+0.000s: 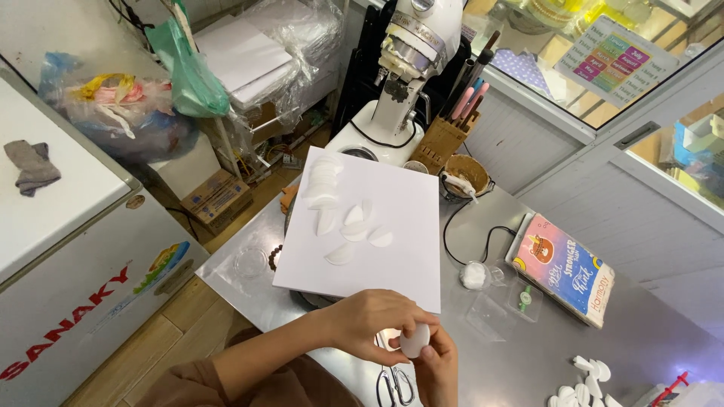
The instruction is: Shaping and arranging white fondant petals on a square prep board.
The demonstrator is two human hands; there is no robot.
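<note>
Small white oval piece (415, 341) being pinched at the table's near edge, left hand (369, 320) curled over it with fingers closed on its top, right hand (436, 365) cupped beneath, fingertips pressed to its lower side, scissors (394, 386) lying just below, white board (362, 226) with cut white petals (343, 218) being left beyond the hands.
</note>
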